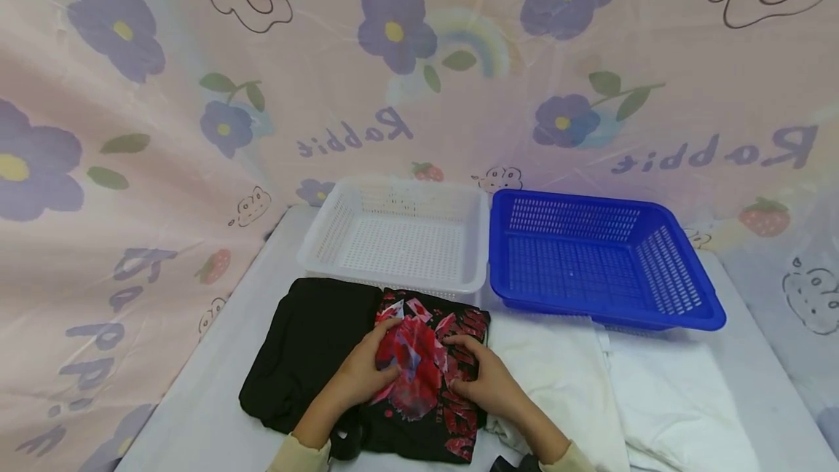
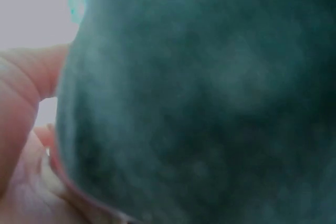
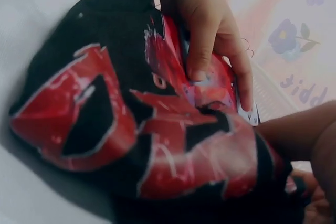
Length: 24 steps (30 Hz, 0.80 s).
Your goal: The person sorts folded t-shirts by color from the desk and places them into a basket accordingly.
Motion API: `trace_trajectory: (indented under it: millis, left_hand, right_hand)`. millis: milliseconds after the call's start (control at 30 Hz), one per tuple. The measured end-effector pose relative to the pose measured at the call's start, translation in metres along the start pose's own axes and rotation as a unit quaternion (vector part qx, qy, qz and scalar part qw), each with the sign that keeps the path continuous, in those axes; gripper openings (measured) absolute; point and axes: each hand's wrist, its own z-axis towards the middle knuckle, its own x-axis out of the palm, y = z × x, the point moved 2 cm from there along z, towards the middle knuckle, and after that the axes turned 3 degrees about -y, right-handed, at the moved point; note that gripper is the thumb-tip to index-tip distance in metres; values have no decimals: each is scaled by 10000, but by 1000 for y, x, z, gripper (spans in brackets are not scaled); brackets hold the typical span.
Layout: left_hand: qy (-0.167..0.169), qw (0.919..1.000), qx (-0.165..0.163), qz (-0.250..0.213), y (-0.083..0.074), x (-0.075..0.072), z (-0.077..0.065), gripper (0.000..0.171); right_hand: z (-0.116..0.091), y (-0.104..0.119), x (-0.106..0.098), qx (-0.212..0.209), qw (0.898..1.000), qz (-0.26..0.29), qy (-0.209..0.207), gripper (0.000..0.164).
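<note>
A folded black garment with a red flower print (image 1: 409, 366) lies at the front middle of the table. My left hand (image 1: 363, 370) grips its left part, thumb and fingers bent into the cloth over the flower. On its right part, my right hand (image 1: 491, 381) holds the fabric between thumb and fingers. In the right wrist view the printed cloth (image 3: 168, 156) bulges up, with the left hand (image 3: 210, 30) beyond it. Blurred dark cloth (image 2: 199, 98) fills most of the left wrist view and hides the left fingertips. A plain black folded garment (image 1: 314, 348) lies directly to the left.
Behind the garments stand a white plastic basket (image 1: 400, 239) and a blue plastic basket (image 1: 590, 261), side by side. Two folded white cloths, one cream (image 1: 557, 377) and one whiter (image 1: 675, 399), lie at right. A printed curtain (image 1: 295, 79) surrounds the table.
</note>
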Motion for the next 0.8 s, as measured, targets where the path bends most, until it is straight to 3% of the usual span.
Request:
trace_trajectory:
  millis: [400,800]
  left_hand:
    - [-225,9980,256,-542,0,-1,-5,67]
    - [-275,9956,405,-801,-35,-22,-30,68]
  right_hand:
    - [-5,5,-1,-212,9948,941,322,61]
    - [-29,34,-15,-439,9899,1250,498,60]
